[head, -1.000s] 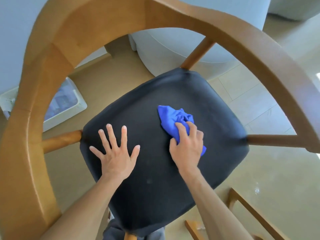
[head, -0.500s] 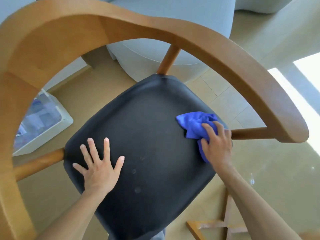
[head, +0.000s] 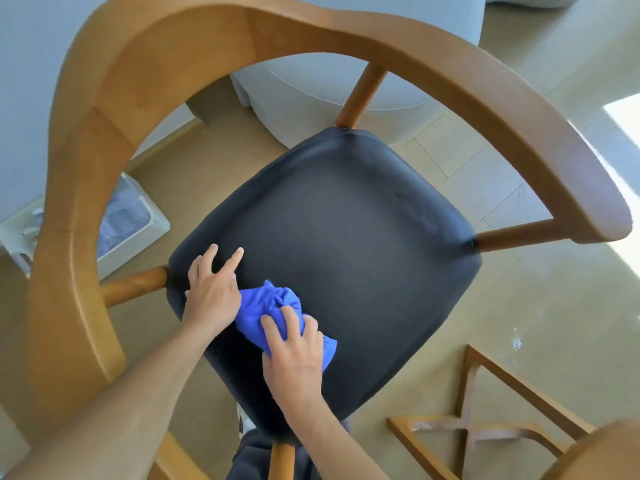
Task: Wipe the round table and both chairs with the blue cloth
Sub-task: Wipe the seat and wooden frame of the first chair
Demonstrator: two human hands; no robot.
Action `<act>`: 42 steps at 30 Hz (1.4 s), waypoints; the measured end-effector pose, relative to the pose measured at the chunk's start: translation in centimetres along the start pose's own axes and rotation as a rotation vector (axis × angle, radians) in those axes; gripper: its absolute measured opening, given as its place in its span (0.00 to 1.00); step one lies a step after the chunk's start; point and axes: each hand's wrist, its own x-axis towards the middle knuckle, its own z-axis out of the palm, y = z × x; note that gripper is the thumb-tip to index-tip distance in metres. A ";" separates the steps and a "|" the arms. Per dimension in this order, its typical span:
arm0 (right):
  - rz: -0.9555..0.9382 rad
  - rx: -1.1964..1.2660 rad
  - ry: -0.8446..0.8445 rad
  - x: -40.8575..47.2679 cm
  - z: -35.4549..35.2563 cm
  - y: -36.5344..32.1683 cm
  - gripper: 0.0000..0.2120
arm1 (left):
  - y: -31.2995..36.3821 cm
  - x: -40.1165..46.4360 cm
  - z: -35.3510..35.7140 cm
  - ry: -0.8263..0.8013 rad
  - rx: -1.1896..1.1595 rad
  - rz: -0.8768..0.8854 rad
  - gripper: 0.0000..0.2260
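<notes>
Since half a sec ago our right hand (head: 294, 358) has swept the crumpled bright-blue cloth (head: 273, 313) from the seat's right edge, by the right armrest post, across to the near-left part of the seat, and our left hand (head: 213, 292) has slid w/ it toward the left corner. The cloth now lies bunched on the black padded seat (head: 363, 237) of the curved-back wooden chair (head: 104, 133), touching both hands. Right fingers (head: 289, 318) are curled over the top of the cloth, gripping it and pressing it down onto the seat; the thumb is hidden, so we can't tell how it sits. Left hand rests flat on the seat just beside the left-corner post, fingers (head: 237, 256) fairly straight and spread, holding nothing; its thumb side meets the cloth. A 2nd wooden frame (head: 485, 420) stands on the tan floor (head: 554, 323) past the seat's near-right edge. A white plastic bin (head: 138, 223) sits on the floor beyond the left armrest.
</notes>
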 end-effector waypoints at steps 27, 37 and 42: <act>0.349 -0.089 0.171 7.6 -2.9 5.9 0.19 | -0.1 -0.1 -2.0 -0.011 -0.054 -0.015 0.20; -0.526 -0.103 -0.290 -1.3 2.4 -2.5 0.15 | 0.0 -1.2 -1.6 -0.130 0.058 -0.022 0.21; -0.921 -0.153 -0.517 -7.6 0.4 2.9 0.17 | 0.6 -3.2 0.3 -0.172 0.119 -0.025 0.23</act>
